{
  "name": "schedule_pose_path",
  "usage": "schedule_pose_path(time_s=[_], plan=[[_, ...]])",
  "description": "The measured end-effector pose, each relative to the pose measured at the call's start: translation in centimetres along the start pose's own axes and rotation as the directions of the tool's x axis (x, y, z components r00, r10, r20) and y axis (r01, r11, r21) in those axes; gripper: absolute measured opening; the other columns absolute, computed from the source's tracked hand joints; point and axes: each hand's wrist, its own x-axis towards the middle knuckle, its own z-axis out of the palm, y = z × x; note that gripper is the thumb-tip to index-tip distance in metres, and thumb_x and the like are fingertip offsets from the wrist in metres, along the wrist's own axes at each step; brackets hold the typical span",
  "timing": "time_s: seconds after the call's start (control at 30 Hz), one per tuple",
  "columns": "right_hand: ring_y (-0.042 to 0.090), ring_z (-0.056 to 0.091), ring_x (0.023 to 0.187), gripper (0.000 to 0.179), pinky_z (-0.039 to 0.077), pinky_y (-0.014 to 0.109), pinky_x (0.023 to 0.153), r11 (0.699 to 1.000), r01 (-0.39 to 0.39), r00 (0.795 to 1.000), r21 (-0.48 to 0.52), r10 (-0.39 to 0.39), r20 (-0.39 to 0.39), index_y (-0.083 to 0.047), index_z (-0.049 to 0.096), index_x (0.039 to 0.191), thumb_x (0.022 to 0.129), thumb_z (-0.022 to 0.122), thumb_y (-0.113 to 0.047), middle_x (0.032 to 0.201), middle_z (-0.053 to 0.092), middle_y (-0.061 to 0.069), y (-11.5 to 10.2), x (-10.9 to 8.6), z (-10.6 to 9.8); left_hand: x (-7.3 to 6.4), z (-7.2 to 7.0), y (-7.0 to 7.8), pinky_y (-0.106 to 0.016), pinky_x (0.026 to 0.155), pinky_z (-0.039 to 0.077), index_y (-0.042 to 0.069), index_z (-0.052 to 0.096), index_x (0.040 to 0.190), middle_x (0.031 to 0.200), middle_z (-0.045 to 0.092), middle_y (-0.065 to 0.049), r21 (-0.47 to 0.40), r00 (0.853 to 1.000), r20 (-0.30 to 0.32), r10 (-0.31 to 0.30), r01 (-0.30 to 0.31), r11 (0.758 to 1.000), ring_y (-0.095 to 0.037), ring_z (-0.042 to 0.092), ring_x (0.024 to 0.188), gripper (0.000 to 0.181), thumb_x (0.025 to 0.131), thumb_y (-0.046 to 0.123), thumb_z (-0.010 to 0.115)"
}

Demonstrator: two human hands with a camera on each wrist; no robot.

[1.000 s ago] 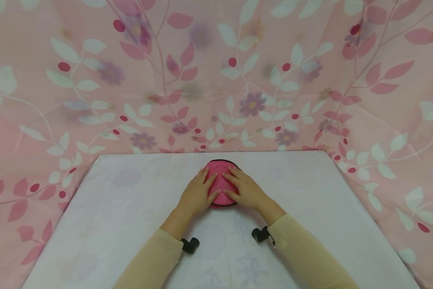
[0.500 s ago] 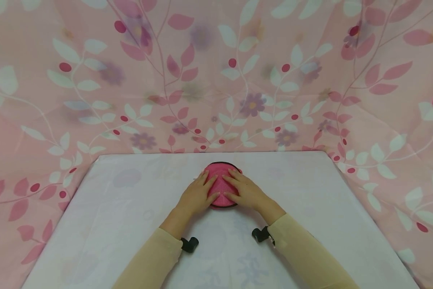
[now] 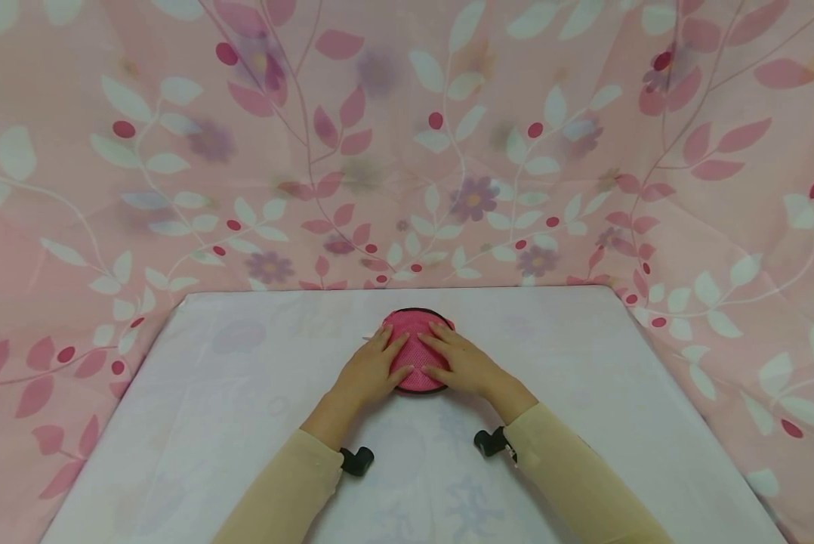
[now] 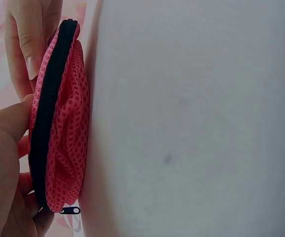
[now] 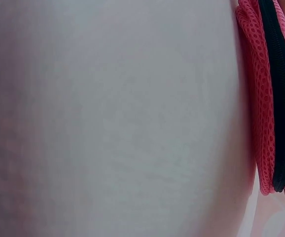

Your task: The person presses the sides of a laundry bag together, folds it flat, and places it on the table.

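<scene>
A round pink mesh pouch [image 3: 417,351] with a black zip around its edge lies flat near the table's far middle. In the left wrist view the pouch's lower mesh side [image 4: 71,128] is creased and bulges softly beneath the zip. The zip pull [image 4: 71,210] sticks out at one end. My left hand [image 3: 366,370] rests on the pouch's left half, fingers spread over the top. On the right half rests my right hand [image 3: 471,363], spread in the same way, the two thumbs near each other. Some fingertips at the far sides are partly hidden.
A white cloth covers the table [image 3: 244,423], with faint printed patterns. A pink floral curtain [image 3: 407,151] hangs behind it and along both sides. Small black wrist cameras [image 3: 358,461] sit at the sleeve cuffs.
The pouch has shifted slightly toward me and its far rim sits a little lower. Its zip pull now shows by the left fingers. Both hands have stayed almost in place.
</scene>
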Motion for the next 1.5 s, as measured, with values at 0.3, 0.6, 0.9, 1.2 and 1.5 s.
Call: schedule_pose_path(time_s=[0.3,0.6,0.9,1.2,1.5], plan=[[0.03,0.023,0.151,0.069,0.024,0.05,0.118,1.0,-0.009,1.0,0.004,0.009,0.01,-0.019,0.038,0.156,0.097,0.06,-0.049,0.164,0.024,0.011,0.06,0.04,0.06,0.04,0.2,-0.09,-0.048,0.117,0.028,0.017,0.037,0.156,0.162,0.026,-0.017,-0.018,1.0,-0.008,0.0,0.0,1.0,-0.031,0.023,0.15,0.069,0.099,0.052,0.054],[0.029,0.02,0.151,0.07,0.023,0.05,0.119,1.0,-0.028,0.999,0.011,0.027,0.038,-0.02,0.036,0.157,0.098,0.06,-0.05,0.165,0.023,0.01,0.14,0.17,0.09,-0.04,-0.03,0.05,-0.048,0.117,0.028,0.016,0.038,0.156,0.162,0.026,-0.018,-0.019,1.0,-0.002,0.004,-0.004,1.0,-0.033,0.024,0.15,0.069,0.1,0.052,0.054],[0.03,0.018,0.152,0.071,0.022,0.05,0.119,1.0,-0.025,0.997,0.004,0.025,0.067,-0.022,0.033,0.158,0.099,0.056,-0.052,0.166,0.02,0.01,0.58,0.34,0.33,0.04,0.27,-0.03,-0.049,0.117,0.027,0.015,0.038,0.155,0.162,0.027,-0.019,-0.018,1.0,-0.004,0.017,-0.017,1.0,-0.035,0.024,0.149,0.069,0.1,0.052,0.054],[0.03,0.016,0.152,0.072,0.02,0.049,0.12,1.0,-0.014,0.995,0.002,0.014,0.099,-0.022,0.029,0.159,0.1,0.054,-0.053,0.166,0.018,0.012,0.77,0.54,0.49,0.02,0.34,-0.14,-0.048,0.118,0.026,0.015,0.039,0.155,0.161,0.028,-0.019,-0.008,1.0,-0.011,0.021,-0.021,1.0,-0.036,0.024,0.15,0.068,0.1,0.052,0.053],[0.028,0.011,0.153,0.072,0.017,0.048,0.121,1.0,-0.022,0.991,-0.001,0.022,0.131,-0.022,0.025,0.16,0.101,0.05,-0.053,0.167,0.013,0.011,0.83,0.6,0.38,0.05,0.38,-0.09,-0.048,0.119,0.024,0.013,0.039,0.155,0.161,0.027,-0.021,-0.02,0.999,-0.012,0.032,-0.032,0.999,-0.037,0.024,0.149,0.067,0.101,0.051,0.052]])
